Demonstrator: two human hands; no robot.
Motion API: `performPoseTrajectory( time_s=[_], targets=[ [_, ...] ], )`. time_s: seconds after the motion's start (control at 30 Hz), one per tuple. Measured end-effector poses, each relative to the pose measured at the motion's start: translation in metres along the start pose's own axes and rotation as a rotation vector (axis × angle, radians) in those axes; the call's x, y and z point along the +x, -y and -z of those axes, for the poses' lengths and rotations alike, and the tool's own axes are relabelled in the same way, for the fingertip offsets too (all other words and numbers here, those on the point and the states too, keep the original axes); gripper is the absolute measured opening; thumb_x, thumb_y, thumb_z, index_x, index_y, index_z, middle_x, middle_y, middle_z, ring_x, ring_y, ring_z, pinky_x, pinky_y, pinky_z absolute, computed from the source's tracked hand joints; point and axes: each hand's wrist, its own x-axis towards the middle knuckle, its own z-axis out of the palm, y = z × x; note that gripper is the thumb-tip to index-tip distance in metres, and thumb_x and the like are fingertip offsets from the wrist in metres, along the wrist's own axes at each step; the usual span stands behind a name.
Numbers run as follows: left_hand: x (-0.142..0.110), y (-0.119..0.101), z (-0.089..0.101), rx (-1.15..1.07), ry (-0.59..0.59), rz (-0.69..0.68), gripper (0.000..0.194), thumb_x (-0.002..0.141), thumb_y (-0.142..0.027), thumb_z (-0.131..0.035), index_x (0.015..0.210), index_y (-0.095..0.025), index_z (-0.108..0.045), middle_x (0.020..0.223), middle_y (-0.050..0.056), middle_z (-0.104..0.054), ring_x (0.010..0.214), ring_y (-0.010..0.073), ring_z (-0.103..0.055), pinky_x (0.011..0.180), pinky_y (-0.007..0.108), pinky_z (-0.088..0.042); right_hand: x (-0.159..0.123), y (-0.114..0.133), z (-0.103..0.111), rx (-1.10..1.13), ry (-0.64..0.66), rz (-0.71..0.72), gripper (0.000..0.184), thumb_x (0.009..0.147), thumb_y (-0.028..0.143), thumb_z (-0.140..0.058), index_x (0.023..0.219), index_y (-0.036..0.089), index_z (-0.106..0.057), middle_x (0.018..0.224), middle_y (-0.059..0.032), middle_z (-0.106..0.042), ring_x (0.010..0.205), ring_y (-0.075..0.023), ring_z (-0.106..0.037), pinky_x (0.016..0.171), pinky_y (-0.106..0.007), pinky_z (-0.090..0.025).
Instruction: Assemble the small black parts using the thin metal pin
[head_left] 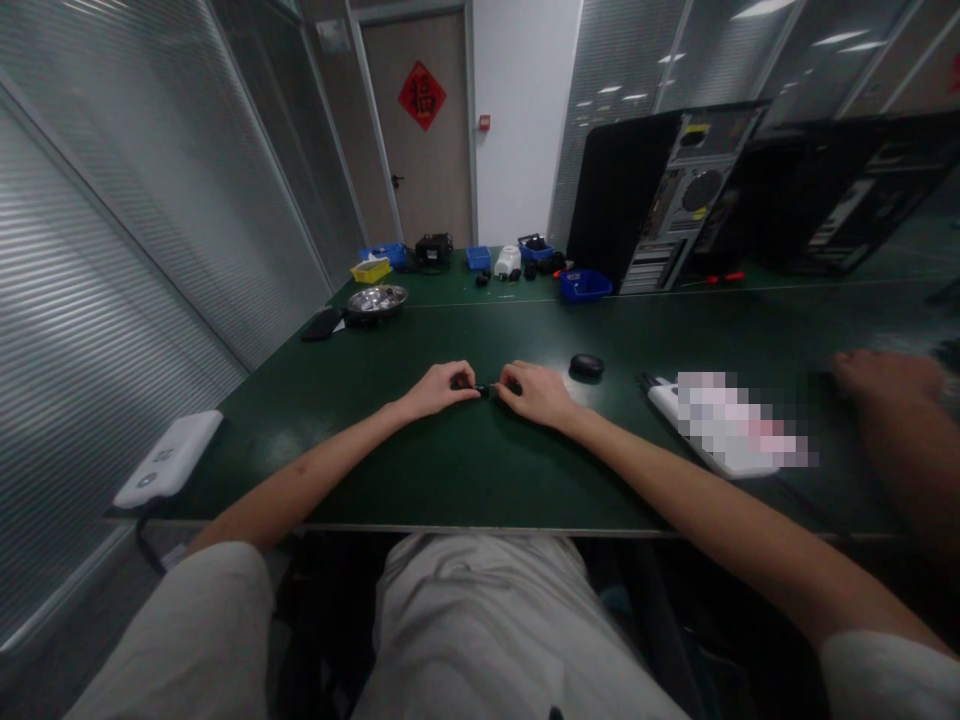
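Note:
Close together above the green table (420, 475), my two hands face each other. My left hand (441, 390) is closed in a pinch on a small dark piece (482, 390), too small to name. The fingers of my right hand (536, 393) are also pinched, at the right end of this piece. Whether it is one part or two parts meeting, I cannot tell. Just right of my right hand lies a rounded black object (586, 365), like a small case.
A white device (667, 405), partly blurred out, lies right, near another person's hand (889, 380). A white box with a cable (169, 460) sits at the left edge. Behind are a metal dish (377, 301), blue bins (585, 286) and computer towers (630, 190).

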Motion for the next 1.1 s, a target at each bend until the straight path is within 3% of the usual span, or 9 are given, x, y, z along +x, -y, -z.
performPoseTrajectory(
  time_s=[0.23,1.1],
  targets=[
    [0.0000,-0.0005,0.0015,-0.009,0.006,-0.039,0.028,0.092,-0.039,-0.072,0.111,-0.019,-0.071,0.104,0.006,-0.069,0.090,0.0187,-0.063,0.077,0.031,-0.048,-0.0012,0.0003,-0.0009,0.016,0.000,0.050,0.025,0.100,0.044,-0.054,0.098,0.023,-0.068,0.099,-0.0039,-0.068,0.080,-0.0170,-0.060,0.067,-0.028,-0.034],
    [-0.0013,-0.0019,0.0037,-0.022,0.027,-0.112,0.027,0.098,-0.039,-0.065,0.112,-0.020,-0.077,0.105,0.008,-0.069,0.093,0.0197,-0.064,0.083,0.032,-0.049,-0.0016,-0.0038,-0.0046,0.033,0.016,0.126,0.025,0.104,0.043,-0.049,0.105,0.023,-0.064,0.104,-0.0041,-0.069,0.083,-0.0175,-0.061,0.067,-0.028,-0.033]
  ],
)
